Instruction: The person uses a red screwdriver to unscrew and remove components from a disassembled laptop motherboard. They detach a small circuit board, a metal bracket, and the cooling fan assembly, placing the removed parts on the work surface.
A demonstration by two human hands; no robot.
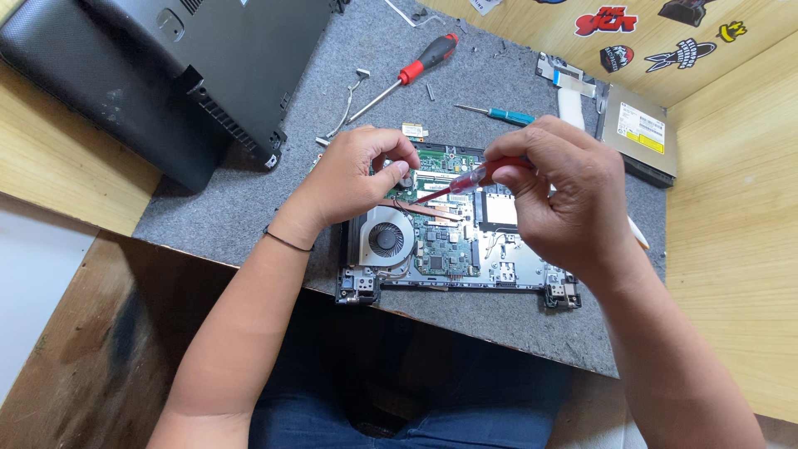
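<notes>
Grey felt mat (249, 199), green circuit board (445, 249)

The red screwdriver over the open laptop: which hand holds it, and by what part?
The right hand grips the red screwdriver by its clear red handle; the left hand holds nothing, fingertips resting on the circuit board.

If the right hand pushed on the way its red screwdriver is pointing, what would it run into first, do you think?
The right hand aims the red screwdriver down-left. It would probably meet the green circuit board first, beside the left hand's fingertips above the fan; depth is hard to judge.
</notes>
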